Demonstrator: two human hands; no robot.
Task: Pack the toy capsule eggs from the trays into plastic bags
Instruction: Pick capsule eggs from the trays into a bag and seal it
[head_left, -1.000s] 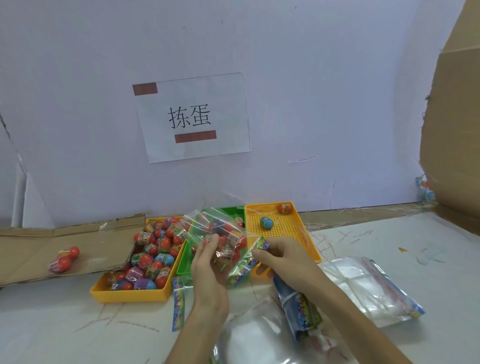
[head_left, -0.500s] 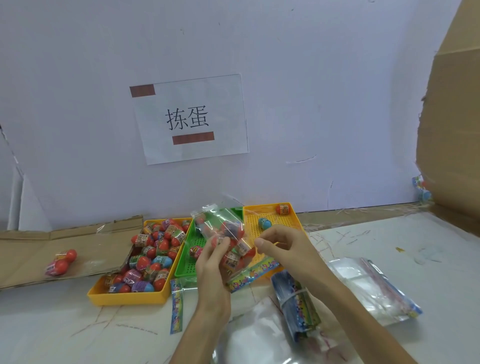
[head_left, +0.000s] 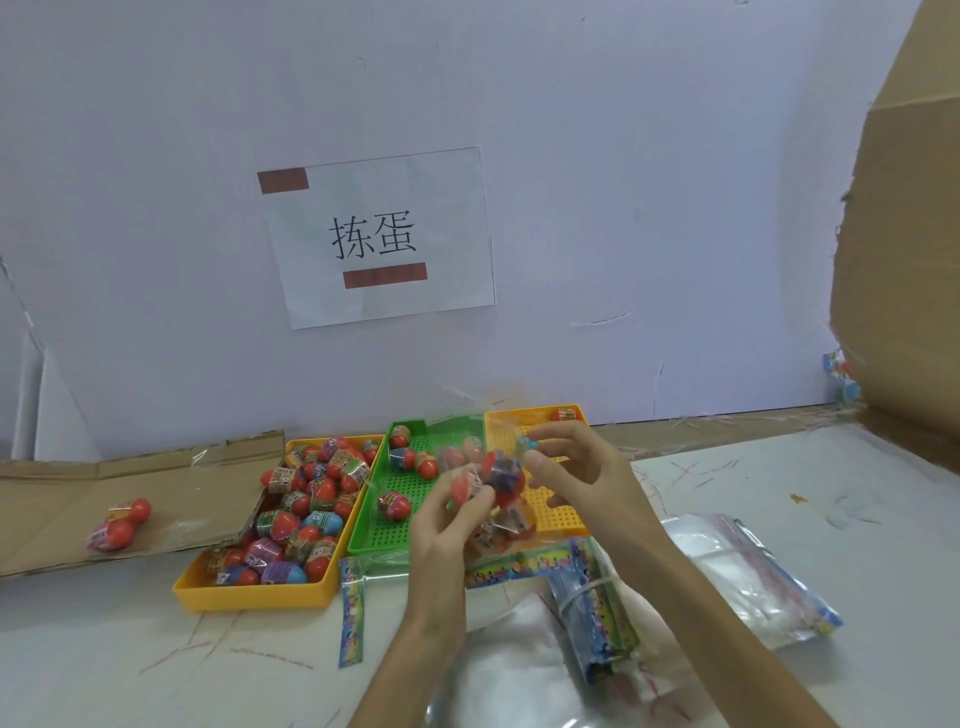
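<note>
L hand is pinching a clear bag of capsule eggs, holding it up over the right edge of the green tray; bag is motion-blurred. R hand is hovering just right of the bag w/ fingers loosely curled, can't tell if it's gripping. A few loose eggs are sitting in the green tray. Left of it, the yellow tray is sitting full of eggs; right of it, the orange tray is showing two. The banded empty bags are lying in front-right of the green tray.

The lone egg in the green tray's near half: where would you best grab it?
Probably from above, pinching the lone egg across its width: its rounded sides are free, with bare floor of the green tray all around it.
</note>
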